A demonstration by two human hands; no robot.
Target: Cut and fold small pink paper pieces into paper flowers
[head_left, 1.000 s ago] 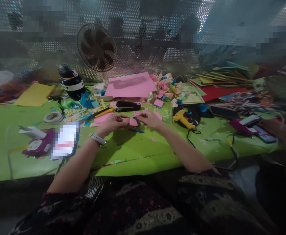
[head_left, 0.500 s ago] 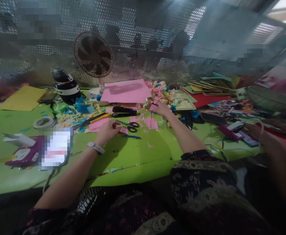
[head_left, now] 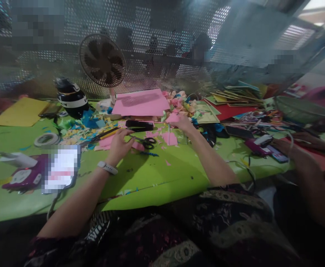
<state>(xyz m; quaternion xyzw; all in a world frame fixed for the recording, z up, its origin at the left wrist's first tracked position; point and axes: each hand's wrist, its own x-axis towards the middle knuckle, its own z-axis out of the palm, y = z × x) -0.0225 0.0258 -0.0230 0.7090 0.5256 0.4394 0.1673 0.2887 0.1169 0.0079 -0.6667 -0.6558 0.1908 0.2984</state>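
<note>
My left hand (head_left: 120, 146), a white band on its wrist, hovers over pink paper scraps left of the scissors (head_left: 150, 141). Its fingers are apart and nothing shows in them. My right hand (head_left: 183, 123) reaches to the back of the table, its fingers closed on a small pink paper piece (head_left: 173, 118) beside a heap of folded paper shapes (head_left: 180, 102). Just in front of that hand lies a pink paper square (head_left: 170, 138) with a thin stick across it. A black stapler (head_left: 139, 125) rests between my hands, behind the scissors.
A large pink sheet (head_left: 141, 102) and a fan (head_left: 103, 61) stand at the back. Left are a black bottle (head_left: 72, 98), a tape roll (head_left: 46, 139) and a phone (head_left: 62, 168). Another person's hands (head_left: 286, 148) are at the right, near a green basket (head_left: 302, 109).
My left hand has lifted slightly and its fingers have spread. The pink piece at my right hand shows more fully now. The view has shifted slightly.
</note>
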